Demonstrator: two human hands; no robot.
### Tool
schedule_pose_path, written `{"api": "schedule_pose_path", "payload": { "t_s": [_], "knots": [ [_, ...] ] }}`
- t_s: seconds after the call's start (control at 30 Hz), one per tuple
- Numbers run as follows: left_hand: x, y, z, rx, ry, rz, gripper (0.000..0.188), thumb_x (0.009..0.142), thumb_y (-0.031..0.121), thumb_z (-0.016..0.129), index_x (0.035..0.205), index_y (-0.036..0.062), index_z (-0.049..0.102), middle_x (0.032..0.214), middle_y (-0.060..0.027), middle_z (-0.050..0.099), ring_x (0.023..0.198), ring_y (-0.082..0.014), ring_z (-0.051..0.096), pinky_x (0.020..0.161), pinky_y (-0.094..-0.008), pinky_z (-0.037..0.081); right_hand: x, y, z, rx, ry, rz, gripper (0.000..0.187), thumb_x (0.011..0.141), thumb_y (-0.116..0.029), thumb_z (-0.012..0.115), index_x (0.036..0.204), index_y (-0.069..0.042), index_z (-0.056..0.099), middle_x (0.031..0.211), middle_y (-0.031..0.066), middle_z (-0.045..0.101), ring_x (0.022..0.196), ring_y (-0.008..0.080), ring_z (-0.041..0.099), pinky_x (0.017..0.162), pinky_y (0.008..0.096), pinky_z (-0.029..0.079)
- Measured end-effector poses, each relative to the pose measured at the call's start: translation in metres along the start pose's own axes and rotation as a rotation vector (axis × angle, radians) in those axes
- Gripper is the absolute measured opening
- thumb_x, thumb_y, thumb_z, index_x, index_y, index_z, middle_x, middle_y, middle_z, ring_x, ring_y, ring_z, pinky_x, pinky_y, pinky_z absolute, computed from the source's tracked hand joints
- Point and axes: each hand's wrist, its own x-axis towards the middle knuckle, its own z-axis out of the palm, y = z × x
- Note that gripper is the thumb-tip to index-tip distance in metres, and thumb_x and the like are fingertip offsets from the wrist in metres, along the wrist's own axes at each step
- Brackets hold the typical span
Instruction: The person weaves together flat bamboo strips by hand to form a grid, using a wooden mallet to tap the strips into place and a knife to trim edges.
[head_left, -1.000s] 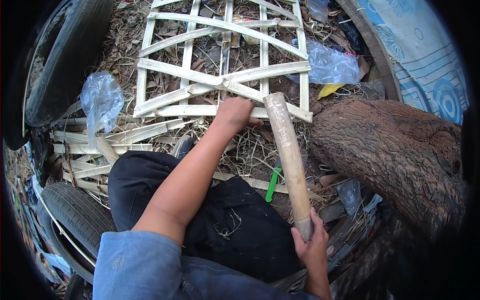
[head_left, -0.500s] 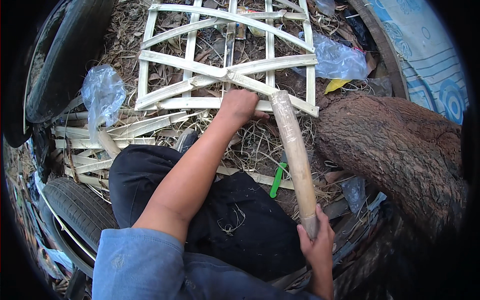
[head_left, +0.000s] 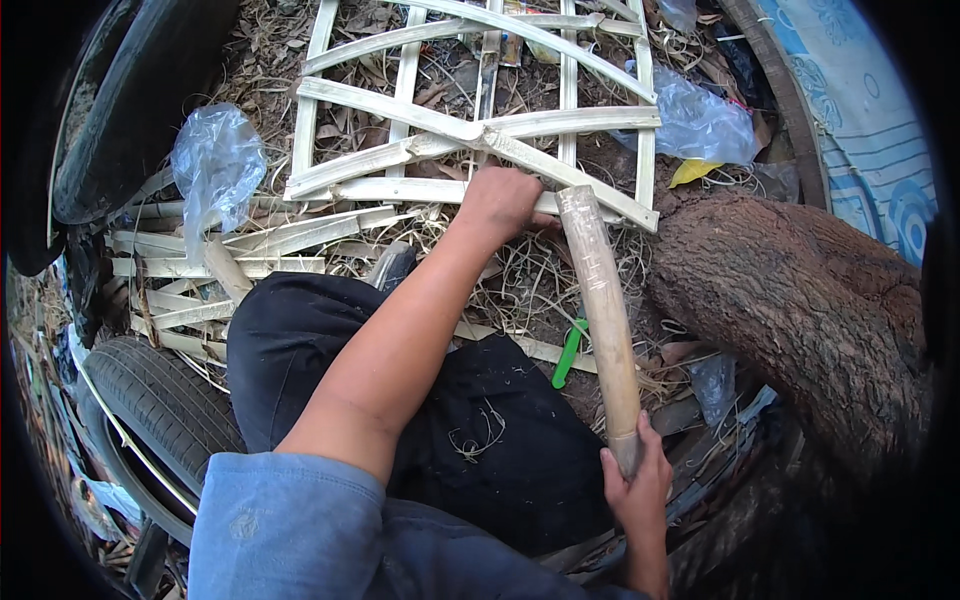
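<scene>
A lattice of pale split-bamboo strips [head_left: 397, 190] lies on the ground ahead of me, its strips crossing just beyond my left hand. My left hand [head_left: 502, 205] is closed at the lattice's near edge, by the crossing. Its fingertips are mostly hidden under the fist. In my right hand [head_left: 643, 485] is the lower end of a thick, rounded wooden stick [head_left: 605, 315]. The stick slants up and away, its scuffed far end over the lattice's near right part. A green-handled tool [head_left: 568, 355] lies on the ground just left of the stick.
Loose bamboo strips [head_left: 290, 235] are piled at the left, near a tyre [head_left: 165, 400] and a clear plastic bag [head_left: 215, 155]. A thick tree trunk [head_left: 790, 290] closes off the right side. Another plastic bag [head_left: 705, 125] and a blue patterned sheet [head_left: 880, 150] lie beyond it.
The view has shifted slightly, so most things appear a little further right. Both hands keep about the same places relative to the lattice and the stick.
</scene>
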Motion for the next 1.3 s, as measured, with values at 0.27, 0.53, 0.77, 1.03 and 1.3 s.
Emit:
{"api": "schedule_pose_path", "payload": {
  "t_s": [0.27, 0.53, 0.77, 1.03, 1.3],
  "knots": [
    [0.002, 0.003, -0.008, 0.018, -0.023, -0.006, 0.061, 0.067, 0.068, 0.071, 0.077, 0.0081, 0.074, 0.079, -0.0127, 0.072, 0.078, -0.0304, 0.071, 0.072, -0.0404, 0.055, 0.000, 0.009, 0.003, -0.043, 0.106, -0.113, 0.069, 0.081, -0.010, 0.073, 0.138, 0.001, 0.035, 0.107, 0.0305, 0.061, 0.090, 0.0475, 0.063, 0.085, 0.0492, 0.050],
    [-0.008, 0.001, 0.011, 0.007, 0.062, 0.009, 0.061, 0.067, 0.069, 0.071, 0.075, 0.0082, 0.073, 0.077, -0.0118, 0.071, 0.077, -0.0289, 0.071, 0.069, -0.0402, 0.055, -0.009, -0.003, 0.012, -0.045, 0.020, -0.098, 0.069, 0.078, -0.007, 0.073, 0.138, 0.000, 0.039, 0.102, 0.0272, 0.060, 0.086, 0.0456, 0.063, 0.074, 0.0471, 0.052],
    [-0.003, 0.007, -0.006, 0.037, 0.058, 0.052, 0.067, 0.069, 0.074, 0.065, 0.073, 0.0071, 0.073, 0.071, -0.0115, 0.070, 0.072, -0.0292, 0.071, 0.068, -0.0392, 0.055, -0.020, -0.002, -0.001, 0.129, 0.299, -0.167, 0.067, 0.080, -0.006, 0.073, 0.135, 0.007, 0.037, 0.106, 0.0292, 0.060, 0.094, 0.0421, 0.064, 0.086, 0.0468, 0.050],
    [-0.011, 0.009, -0.006, 0.059, -0.023, 0.031, 0.061, 0.071, 0.070, 0.067, 0.078, 0.0099, 0.074, 0.077, -0.0100, 0.072, 0.076, -0.0278, 0.071, 0.074, -0.0396, 0.054, -0.005, -0.003, 0.015, -0.045, 0.150, -0.122, 0.066, 0.080, -0.006, 0.073, 0.135, 0.003, 0.038, 0.104, 0.0277, 0.061, 0.091, 0.0441, 0.063, 0.084, 0.0447, 0.051],
    [-0.005, 0.003, -0.005, 0.062, 0.017, 0.049, 0.062, 0.071, 0.069, 0.067, 0.075, 0.0083, 0.074, 0.074, -0.0111, 0.071, 0.074, -0.0277, 0.071, 0.074, -0.0406, 0.054, 0.002, 0.005, 0.022, -0.088, 0.125, -0.142, 0.075, 0.079, -0.003, 0.073, 0.139, 0.005, 0.028, 0.108, 0.0279, 0.059, 0.091, 0.0466, 0.063, 0.086, 0.0476, 0.051]
  ]
}}
